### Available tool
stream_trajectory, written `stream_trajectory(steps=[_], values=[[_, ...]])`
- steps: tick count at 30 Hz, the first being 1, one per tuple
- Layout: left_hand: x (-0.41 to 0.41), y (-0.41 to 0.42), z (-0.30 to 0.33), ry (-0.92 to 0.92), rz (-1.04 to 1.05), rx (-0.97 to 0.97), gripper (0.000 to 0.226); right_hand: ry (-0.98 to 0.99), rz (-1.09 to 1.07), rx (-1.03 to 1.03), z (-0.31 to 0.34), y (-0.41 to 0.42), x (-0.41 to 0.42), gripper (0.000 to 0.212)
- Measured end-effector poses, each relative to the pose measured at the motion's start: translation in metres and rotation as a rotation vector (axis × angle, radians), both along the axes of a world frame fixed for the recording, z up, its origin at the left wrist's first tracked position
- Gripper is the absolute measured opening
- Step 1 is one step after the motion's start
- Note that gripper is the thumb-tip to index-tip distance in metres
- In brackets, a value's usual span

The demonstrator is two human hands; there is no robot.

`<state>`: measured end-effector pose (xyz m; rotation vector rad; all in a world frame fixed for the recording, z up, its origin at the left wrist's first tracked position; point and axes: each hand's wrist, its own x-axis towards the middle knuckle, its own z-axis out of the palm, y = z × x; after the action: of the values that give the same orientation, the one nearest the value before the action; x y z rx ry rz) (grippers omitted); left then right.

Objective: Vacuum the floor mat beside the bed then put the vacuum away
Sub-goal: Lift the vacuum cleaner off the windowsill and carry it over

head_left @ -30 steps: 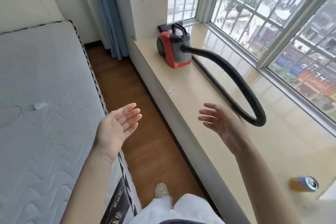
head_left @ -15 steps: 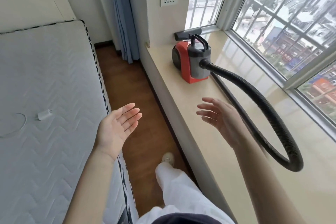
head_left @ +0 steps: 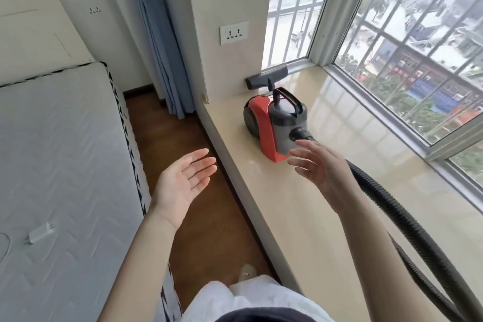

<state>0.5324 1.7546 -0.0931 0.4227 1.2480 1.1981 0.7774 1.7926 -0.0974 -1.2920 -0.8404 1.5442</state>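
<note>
The vacuum (head_left: 274, 128), red and grey with a black carry handle, stands on the sill (head_left: 300, 217), close to the wall end. Its black ribbed hose (head_left: 407, 227) leaves the grey front and runs along the sill toward the lower right, passing under the right forearm. A black nozzle (head_left: 266, 80) lies on the sill just behind the vacuum, against the wall corner.

Both hands are held out with fingers straight and spread, holding nothing. The left hand (head_left: 183, 185) hovers palm up over the floor (head_left: 167, 138) between the bed (head_left: 57, 165) and the sill. The right hand (head_left: 321, 167) hovers above the sill just in front of the vacuum, its fingertips near the hose socket; whether they touch it cannot be told.

A white charger (head_left: 41, 232) with a thin cable lies on the bare quilted mattress. A blue curtain (head_left: 164, 60) hangs in the corner beyond the bed. A socket (head_left: 234, 33) sits on the wall above the vacuum.

The sill is a wide, glossy beige ledge beneath a barred window (head_left: 405, 42). The floor is dark brown wood, a narrow strip. The person's white trousers and one shoe (head_left: 247, 270) show at the bottom edge.
</note>
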Motion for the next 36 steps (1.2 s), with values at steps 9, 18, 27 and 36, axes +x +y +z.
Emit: stream_trajectory(steps=[9, 18, 27, 36], values=[[-0.005, 0.099, -0.017, 0.020, -0.151, -0.065, 0.034, -0.033, -0.107, -0.047, -0.017, 0.076, -0.008, 0.022], [-0.028, 0.253, -0.019, 0.151, -0.441, -0.036, 0.032, -0.071, -0.286, -0.074, -0.027, 0.177, -0.035, 0.021], [-0.008, 0.376, -0.019, -0.061, -0.652, -0.178, 0.027, -0.072, -0.474, -0.134, -0.036, 0.249, -0.038, 0.021], [0.056, 0.443, -0.058, -0.036, -0.726, -0.357, 0.029, -0.026, -0.574, -0.219, -0.056, 0.289, -0.009, 0.023]])
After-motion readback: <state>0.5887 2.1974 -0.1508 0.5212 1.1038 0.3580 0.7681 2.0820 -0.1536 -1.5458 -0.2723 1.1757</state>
